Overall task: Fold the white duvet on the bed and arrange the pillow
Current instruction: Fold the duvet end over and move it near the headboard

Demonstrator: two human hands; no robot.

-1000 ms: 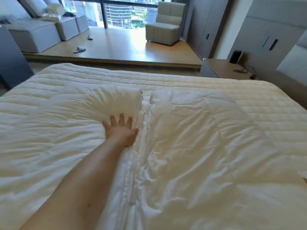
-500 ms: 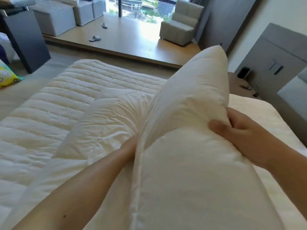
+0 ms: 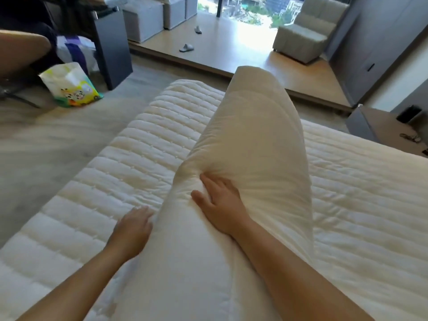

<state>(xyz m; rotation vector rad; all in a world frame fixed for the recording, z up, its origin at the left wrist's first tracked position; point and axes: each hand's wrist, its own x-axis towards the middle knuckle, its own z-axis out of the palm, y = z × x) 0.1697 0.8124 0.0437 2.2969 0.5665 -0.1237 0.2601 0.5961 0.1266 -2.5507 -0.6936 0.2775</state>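
The white duvet (image 3: 250, 144) is bunched into a long thick roll that rises from the bottom of the view toward the far edge of the bed, above the bare quilted mattress (image 3: 129, 158). My left hand (image 3: 133, 230) presses against the roll's left side, fingertips hidden in the fabric. On top of the roll my right hand (image 3: 221, 202) digs its fingers in and creases the cloth. No pillow is in view.
A colourful bag (image 3: 69, 86) lies on the floor left of the bed, beside a dark desk (image 3: 111, 47). A wooden nightstand (image 3: 379, 128) stands at the right. Beyond a raised wooden step are a grey armchair (image 3: 305, 40) and slippers (image 3: 186, 47). Part of another person (image 3: 23, 49) shows top left.
One second ago the duvet lay flat under my left hand. Both hands have since gathered it into a roll and swung it left, leaving the mattress bare; my right hand shifted onto its top.
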